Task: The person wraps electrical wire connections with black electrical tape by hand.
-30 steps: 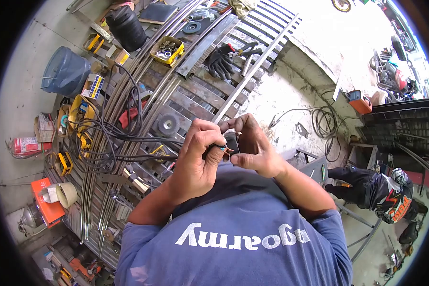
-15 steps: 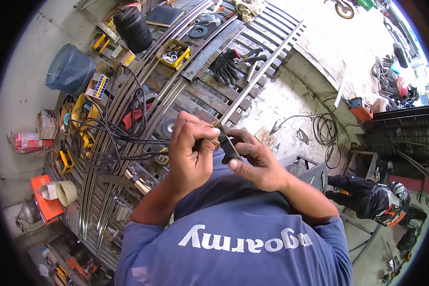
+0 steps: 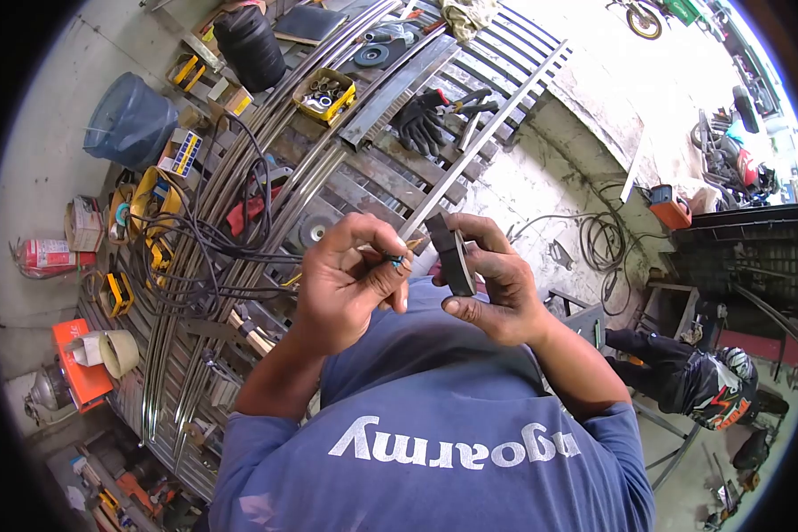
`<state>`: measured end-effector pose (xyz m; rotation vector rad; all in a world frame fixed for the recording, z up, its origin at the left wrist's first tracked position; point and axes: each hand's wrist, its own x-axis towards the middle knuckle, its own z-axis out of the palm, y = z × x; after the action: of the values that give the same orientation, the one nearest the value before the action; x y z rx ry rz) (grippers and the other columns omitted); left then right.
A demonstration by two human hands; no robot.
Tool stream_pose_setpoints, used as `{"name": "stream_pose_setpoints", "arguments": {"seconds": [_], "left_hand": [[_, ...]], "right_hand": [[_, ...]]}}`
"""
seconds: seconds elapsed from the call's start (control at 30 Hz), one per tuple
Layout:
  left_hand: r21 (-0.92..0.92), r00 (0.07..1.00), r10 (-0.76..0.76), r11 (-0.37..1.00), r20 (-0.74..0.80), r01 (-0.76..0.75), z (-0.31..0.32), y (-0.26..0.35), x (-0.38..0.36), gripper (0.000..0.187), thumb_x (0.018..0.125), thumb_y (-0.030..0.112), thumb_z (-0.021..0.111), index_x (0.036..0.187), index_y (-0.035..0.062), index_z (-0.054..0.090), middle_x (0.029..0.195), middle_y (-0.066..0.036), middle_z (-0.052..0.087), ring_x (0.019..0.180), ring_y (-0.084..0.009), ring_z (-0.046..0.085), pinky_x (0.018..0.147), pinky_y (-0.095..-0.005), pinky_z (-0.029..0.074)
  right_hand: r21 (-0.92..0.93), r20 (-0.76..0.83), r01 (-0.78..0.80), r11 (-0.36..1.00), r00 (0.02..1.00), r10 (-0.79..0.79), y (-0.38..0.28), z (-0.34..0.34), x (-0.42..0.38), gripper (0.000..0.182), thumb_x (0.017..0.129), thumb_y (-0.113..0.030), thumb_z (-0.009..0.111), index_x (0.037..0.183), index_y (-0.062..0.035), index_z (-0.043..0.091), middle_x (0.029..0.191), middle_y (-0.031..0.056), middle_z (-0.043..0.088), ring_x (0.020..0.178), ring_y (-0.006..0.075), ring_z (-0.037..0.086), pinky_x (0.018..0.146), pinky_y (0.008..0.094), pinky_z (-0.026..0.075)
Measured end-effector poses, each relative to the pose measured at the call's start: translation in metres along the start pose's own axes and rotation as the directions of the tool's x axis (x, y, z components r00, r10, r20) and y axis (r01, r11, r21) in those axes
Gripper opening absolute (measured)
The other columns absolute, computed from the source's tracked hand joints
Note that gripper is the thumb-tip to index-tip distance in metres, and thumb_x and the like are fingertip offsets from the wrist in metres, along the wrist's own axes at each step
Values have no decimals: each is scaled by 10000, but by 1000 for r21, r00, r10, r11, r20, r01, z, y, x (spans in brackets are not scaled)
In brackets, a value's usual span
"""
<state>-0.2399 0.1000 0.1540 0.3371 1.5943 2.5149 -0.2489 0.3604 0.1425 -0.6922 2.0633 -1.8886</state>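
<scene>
My left hand (image 3: 341, 288) is closed in a pinch, the fingertips on a small thin piece (image 3: 397, 262) with a dark and blue part; a brass-coloured tip shows beside the index finger. What kind of piece it is, I cannot tell. In my right hand (image 3: 505, 293) is a flat dark rectangular block (image 3: 452, 259), with the thumb at its lower end and the fingers behind it. A narrow gap separates the left fingertips from the block. Both hands are raised in front of the blue shirt (image 3: 452, 443), above the slatted metal rack.
Long metal tubes (image 3: 213, 213) and black cables (image 3: 257, 177) run across the left. Dark gloves (image 3: 421, 122) and a yellow box of metal rings (image 3: 325, 96) lie on the rack. An orange machine (image 3: 669, 207) and coiled cable (image 3: 605, 239) are at right.
My hands have moved apart. The right hand has turned the dark block so its broad face shows, and the left hand has drawn the small piece left, away from it.
</scene>
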Motion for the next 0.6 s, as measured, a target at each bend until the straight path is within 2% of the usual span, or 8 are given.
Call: {"name": "stream_pose_setpoints", "arguments": {"seconds": [0.07,0.17,0.27,0.37,0.4,0.47,0.57,0.6], "left_hand": [[-67,994,-98,993,58,101,-7,-3,0,207,1095,-64,723,1255,44,649,1046,-92,678,724,-129,719,601,-247,518],[-129,984,-146,979,101,159,-11,-5,-1,262,1106,-24,725,1333,66,631,1039,-81,684,680,-119,684,579,-243,484],[-290,957,-258,913,134,287,-9,4,1,361,1112,36,741,1443,54,598,1041,-70,683,652,-104,636,565,-241,459],[-471,918,-340,788,205,397,-9,10,2,525,1107,79,761,1575,31,527,1047,-77,689,626,-94,589,559,-240,438],[-495,913,-344,767,219,408,-11,9,1,558,1107,84,762,1598,22,505,1056,-85,697,623,-95,587,559,-241,434],[-539,904,-348,726,249,428,-17,6,0,624,1105,92,765,1644,5,462,1075,-100,712,617,-96,583,558,-244,427],[-544,883,-361,695,301,470,-20,6,-1,625,1109,82,756,1652,6,457,1104,-122,735,611,-100,583,561,-247,433],[-527,884,-371,709,286,468,-20,5,-2,629,1105,97,763,1649,-2,462,1168,-134,728,592,-96,562,548,-253,418]], "right_hand": [[35,-7,152,988,988,-152,8,1,3,367,900,-225,989,1168,-10,859,1636,184,572,1347,275,678,1039,415,538],[-97,40,286,953,958,-283,7,-5,9,353,846,-205,1018,1083,-5,851,1607,217,620,1343,321,695,1049,438,546],[-253,111,366,896,931,-349,-3,-12,12,345,810,-192,1035,1022,-9,834,1585,237,652,1357,359,691,1097,467,548],[-289,104,339,895,941,-323,-4,-11,14,317,819,-183,1030,987,-17,818,1606,245,622,1392,383,675,1158,489,535],[-240,58,327,914,945,-322,-2,-8,15,316,821,-181,1029,994,-20,819,1614,247,611,1403,388,669,1156,490,536],[-138,-35,306,942,949,-313,3,-1,18,313,826,-176,1028,1006,-24,821,1630,251,589,1424,398,658,1152,493,538],[-189,-6,327,926,943,-334,5,-3,20,332,823,-177,1030,1026,-23,816,1639,254,568,1468,415,627,1166,504,533],[-209,-3,342,916,937,-350,6,-3,21,340,820,-179,1032,1029,-23,814,1636,253,571,1476,415,622,1167,504,532]]}}
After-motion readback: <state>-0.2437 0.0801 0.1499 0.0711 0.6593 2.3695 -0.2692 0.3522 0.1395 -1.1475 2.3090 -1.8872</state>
